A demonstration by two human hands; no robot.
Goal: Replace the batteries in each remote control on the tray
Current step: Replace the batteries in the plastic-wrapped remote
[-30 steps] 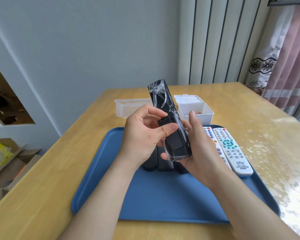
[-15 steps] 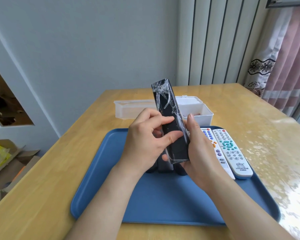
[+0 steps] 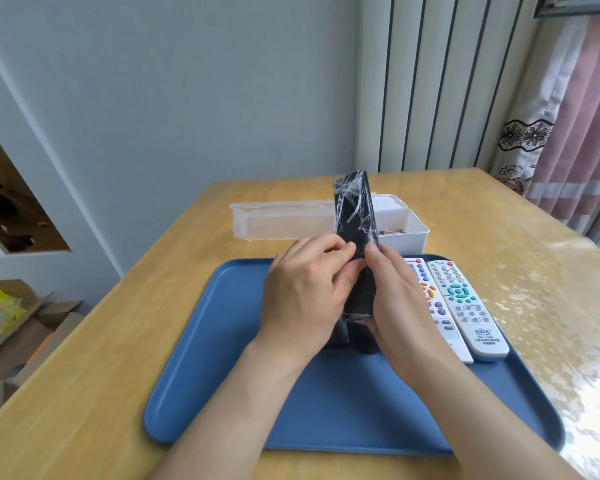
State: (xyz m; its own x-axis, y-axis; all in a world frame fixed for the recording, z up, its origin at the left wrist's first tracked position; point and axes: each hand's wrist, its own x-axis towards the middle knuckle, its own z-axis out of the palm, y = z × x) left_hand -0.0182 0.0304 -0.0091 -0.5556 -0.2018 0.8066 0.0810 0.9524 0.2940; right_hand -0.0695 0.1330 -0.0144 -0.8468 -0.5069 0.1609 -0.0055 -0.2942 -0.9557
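A black remote (image 3: 354,216) wrapped in crinkled clear film stands almost upright above the blue tray (image 3: 222,375). My left hand (image 3: 302,299) grips its lower half from the left, thumb pressed on its back. My right hand (image 3: 399,306) holds it from the right, fingertips at mid-length. Two white remotes lie on the tray's right side: one with coloured buttons (image 3: 430,306) and one with teal buttons (image 3: 465,306). More dark remotes (image 3: 361,341) lie under my hands, mostly hidden.
Behind the tray stand a long translucent box (image 3: 281,220) and a white open box (image 3: 406,233) with batteries inside. The wooden table (image 3: 101,375) has a glossy cover on its right part. Cardboard boxes (image 3: 11,327) sit on the floor at left.
The black remote has turned more upright and shifted right. My left thumb, which held a small black cover piece against it, now presses flat on its back; both hands have closed in around it.
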